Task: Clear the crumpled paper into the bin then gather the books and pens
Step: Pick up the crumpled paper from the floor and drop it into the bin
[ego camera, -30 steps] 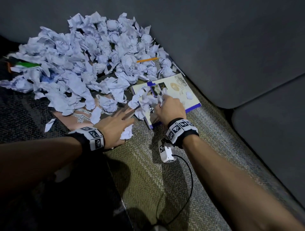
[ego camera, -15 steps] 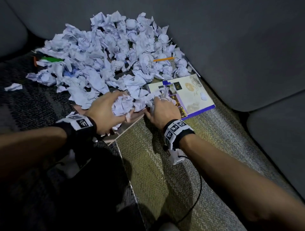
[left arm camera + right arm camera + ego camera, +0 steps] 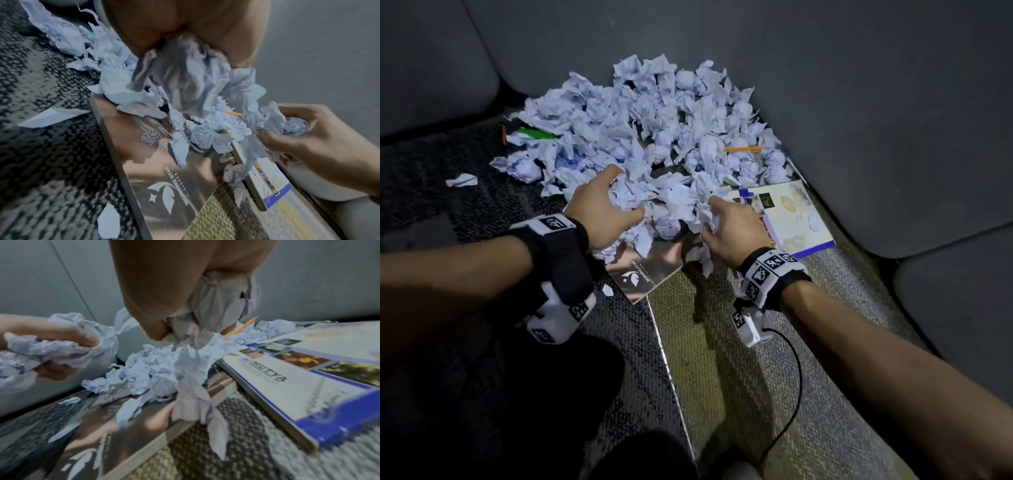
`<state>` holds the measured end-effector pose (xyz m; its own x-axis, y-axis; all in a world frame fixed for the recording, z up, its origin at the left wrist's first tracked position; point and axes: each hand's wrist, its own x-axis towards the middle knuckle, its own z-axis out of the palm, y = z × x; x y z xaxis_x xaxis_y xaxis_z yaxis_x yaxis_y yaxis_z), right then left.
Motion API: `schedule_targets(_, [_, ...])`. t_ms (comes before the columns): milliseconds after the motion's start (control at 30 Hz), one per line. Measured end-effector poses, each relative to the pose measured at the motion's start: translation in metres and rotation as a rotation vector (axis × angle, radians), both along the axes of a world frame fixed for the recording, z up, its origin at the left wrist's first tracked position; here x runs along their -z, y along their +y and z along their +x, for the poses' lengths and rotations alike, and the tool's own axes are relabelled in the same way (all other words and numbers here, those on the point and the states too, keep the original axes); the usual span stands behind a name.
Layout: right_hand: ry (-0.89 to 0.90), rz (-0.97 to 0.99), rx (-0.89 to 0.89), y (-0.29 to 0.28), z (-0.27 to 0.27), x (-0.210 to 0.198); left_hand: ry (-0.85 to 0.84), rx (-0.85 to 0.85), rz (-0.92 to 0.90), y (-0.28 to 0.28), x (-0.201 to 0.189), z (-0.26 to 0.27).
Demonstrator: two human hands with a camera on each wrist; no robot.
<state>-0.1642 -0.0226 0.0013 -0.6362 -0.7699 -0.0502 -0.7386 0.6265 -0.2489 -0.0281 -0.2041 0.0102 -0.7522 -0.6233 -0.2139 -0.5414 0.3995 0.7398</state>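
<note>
A big heap of crumpled pale paper (image 3: 654, 130) lies on the carpet against the grey sofa. My left hand (image 3: 602, 209) grips a wad of crumpled paper (image 3: 185, 68) at the heap's near edge. My right hand (image 3: 729, 222) grips another wad (image 3: 216, 305), with strips hanging down. Both are raised a little above a glossy brown book (image 3: 647, 270). A white book with a blue border (image 3: 791, 219) lies to the right. An orange pencil (image 3: 744, 148) rests on the heap, and a green pen (image 3: 534, 134) pokes out at its left.
The grey sofa base (image 3: 859, 102) walls in the heap behind and on the right. A loose paper scrap (image 3: 461, 179) lies on the dark carpet at left, smaller scraps (image 3: 109, 222) beside the brown book. A cable (image 3: 787, 394) trails from my right wrist.
Both hands have closed round paper at the heap's near edge and lifted slightly, uncovering more of the brown book. The head view has shifted left.
</note>
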Motion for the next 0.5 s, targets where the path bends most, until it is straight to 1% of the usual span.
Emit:
schedule_targets(167, [0.000,0.029,-0.013,-0.023,0.027,-0.035,0.040,0.051,0.008,-0.004,-0.024,0.017])
schedule_targets(233, [0.005,0.054,0.003,-0.033,0.035,-0.055,0.072,0.035,0.024,-0.012,-0.037,0.026])
schedule_targets(367, [0.015,0.066,-0.075,-0.067,0.055,-0.108,0.167,-0.053,0.028,-0.039,-0.073,0.051])
schedule_targets(400, [0.011,0.042,-0.096,-0.077,0.059,-0.119,0.185,-0.067,0.028,-0.045,-0.080,0.056])
schedule_targets(500, [-0.025,-0.007,-0.077,-0.119,0.068,-0.144,0.249,-0.095,0.033,-0.074,-0.093,0.065])
